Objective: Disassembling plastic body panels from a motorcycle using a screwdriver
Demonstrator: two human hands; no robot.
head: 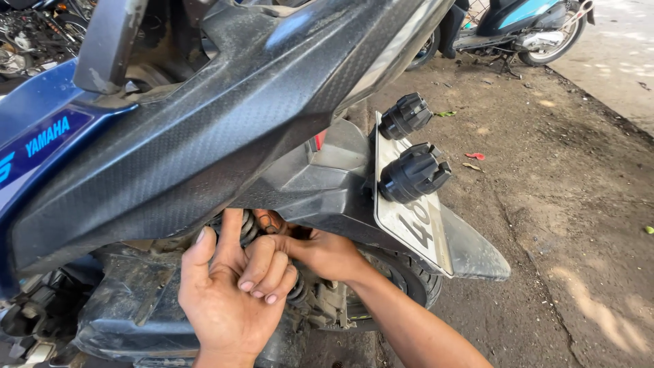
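The scooter's rear body panel overhangs the work area, hiding much of it. Risk: fingers could be pinched between spring coils if the scooter settles. The rear shock spring sits under the panel, ahead of the tyre. The left hand curls against it; the right hand grips from behind.

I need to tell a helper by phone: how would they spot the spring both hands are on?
Start at the scooter's black tail panel and look beneath it, ahead of the rear tyre. The spring sits there between the left hand and right hand: the only dark coiled part.
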